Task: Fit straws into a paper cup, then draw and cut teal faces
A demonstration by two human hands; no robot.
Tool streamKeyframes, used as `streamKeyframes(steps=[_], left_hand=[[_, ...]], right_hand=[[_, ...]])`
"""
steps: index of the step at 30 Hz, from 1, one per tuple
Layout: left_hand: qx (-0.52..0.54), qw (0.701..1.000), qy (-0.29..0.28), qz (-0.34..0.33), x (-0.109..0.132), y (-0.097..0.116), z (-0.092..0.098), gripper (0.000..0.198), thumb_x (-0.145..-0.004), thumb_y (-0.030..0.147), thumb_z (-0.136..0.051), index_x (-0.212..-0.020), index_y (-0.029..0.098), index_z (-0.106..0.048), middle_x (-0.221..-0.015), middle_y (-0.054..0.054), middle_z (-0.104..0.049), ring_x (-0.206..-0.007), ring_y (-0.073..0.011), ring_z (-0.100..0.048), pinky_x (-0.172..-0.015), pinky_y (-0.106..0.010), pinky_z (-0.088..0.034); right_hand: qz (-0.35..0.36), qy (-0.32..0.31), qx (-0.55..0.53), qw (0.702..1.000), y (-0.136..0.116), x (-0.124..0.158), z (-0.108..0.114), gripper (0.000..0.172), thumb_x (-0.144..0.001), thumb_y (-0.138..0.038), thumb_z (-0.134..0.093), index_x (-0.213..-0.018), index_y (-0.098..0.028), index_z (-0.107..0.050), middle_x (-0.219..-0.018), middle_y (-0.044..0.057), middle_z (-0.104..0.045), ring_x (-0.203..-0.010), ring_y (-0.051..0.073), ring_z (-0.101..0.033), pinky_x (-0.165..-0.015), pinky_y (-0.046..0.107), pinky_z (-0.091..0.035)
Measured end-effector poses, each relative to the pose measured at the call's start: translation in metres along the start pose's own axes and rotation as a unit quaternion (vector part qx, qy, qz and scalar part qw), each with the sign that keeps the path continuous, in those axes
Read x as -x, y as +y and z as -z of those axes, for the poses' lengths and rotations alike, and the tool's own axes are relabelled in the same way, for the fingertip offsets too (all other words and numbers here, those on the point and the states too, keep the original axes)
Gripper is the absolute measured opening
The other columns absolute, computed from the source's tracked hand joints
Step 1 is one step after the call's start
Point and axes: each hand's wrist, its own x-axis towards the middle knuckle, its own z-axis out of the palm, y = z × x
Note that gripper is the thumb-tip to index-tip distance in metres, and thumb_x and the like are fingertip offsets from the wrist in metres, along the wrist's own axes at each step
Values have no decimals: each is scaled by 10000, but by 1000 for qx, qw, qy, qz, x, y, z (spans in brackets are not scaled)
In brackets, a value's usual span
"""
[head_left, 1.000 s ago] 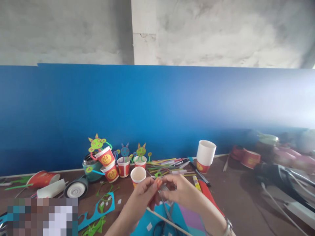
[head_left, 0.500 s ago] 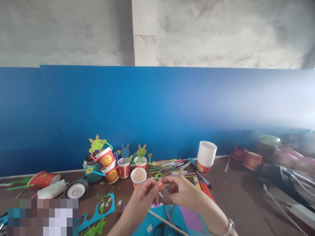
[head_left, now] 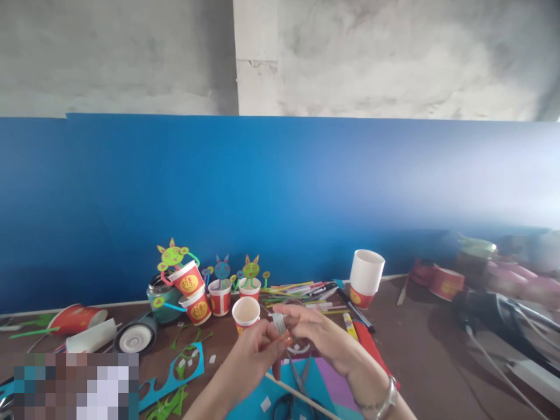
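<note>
Close together above the middle of the table, both hands are at a small whitish, see-through piece [head_left: 279, 322]. My left hand [head_left: 254, 356] pinches it between thumb and fingers; a bit of orange shows at the thumb tip, too small to make out. Over its upper right edge, my right hand [head_left: 315, 329] has its fingers stretched out flat, the tips touching or almost touching it. Beneath the hands lie scissors [head_left: 299, 376], a thin pale stick [head_left: 301, 396] and blue sheets [head_left: 258, 389]. A white paper cup [head_left: 245, 312] stands just behind my left hand.
Red paper cups [head_left: 196, 309] with cat-like cut-outs stand at the back left, beside a teal jar [head_left: 164, 309]. Straws and pens [head_left: 301, 289] lie behind the hands. A cup stack [head_left: 366, 277] rises at right. Blue paper scraps [head_left: 190, 361] lie front left, a black device [head_left: 494, 326] far right.
The whitish piece now stands up between the hands. My right hand has opened from a pinch, its fingers reaching left over the piece. The left keeps its pinch.
</note>
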Motion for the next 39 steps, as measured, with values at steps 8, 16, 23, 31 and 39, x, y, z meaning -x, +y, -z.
streamKeyframes(steps=[8,16,23,31,39], left_hand=[[-13,995,-17,99,-4,-7,5,389,-729,526,-622,-824,199,-434,-440,63,-572,-375,-67,-346,-440,-200,-221],[3,994,-60,93,-5,-4,9,418,-711,544,-621,-824,149,-541,-459,43,-570,-346,-41,-277,-413,-207,-180],[-4,997,-39,73,-7,-10,6,427,-691,569,-619,-665,151,-534,-495,20,-573,-369,-44,-307,-398,-207,-182],[-42,997,-40,43,-9,-15,8,477,-696,599,-600,-638,126,-599,-546,-5,-578,-427,-72,-418,-426,-204,-296],[-3,995,-52,80,-9,-17,6,392,-638,500,-687,-547,120,-646,-424,21,-515,-359,-51,-330,-378,-214,-191]], right_hand=[[25,9,-46,999,-11,5,-9,408,-738,-265,-497,-1089,-165,-679,-928,52,-688,-852,189,-586,-743,283,-425],[43,-26,-36,998,-6,1,-14,368,-728,-189,-510,-1055,-176,-677,-894,41,-684,-803,173,-599,-692,271,-449],[85,-56,17,995,0,1,-9,553,-637,-50,-512,-1160,-203,-605,-991,30,-659,-853,170,-595,-683,260,-488],[129,-2,111,985,11,-4,-9,647,-568,10,-436,-1147,-212,-618,-1031,27,-667,-808,148,-580,-673,239,-479],[96,-10,85,992,-1,2,-13,409,-673,-59,-512,-1021,-190,-682,-867,25,-692,-764,161,-597,-643,249,-473]])
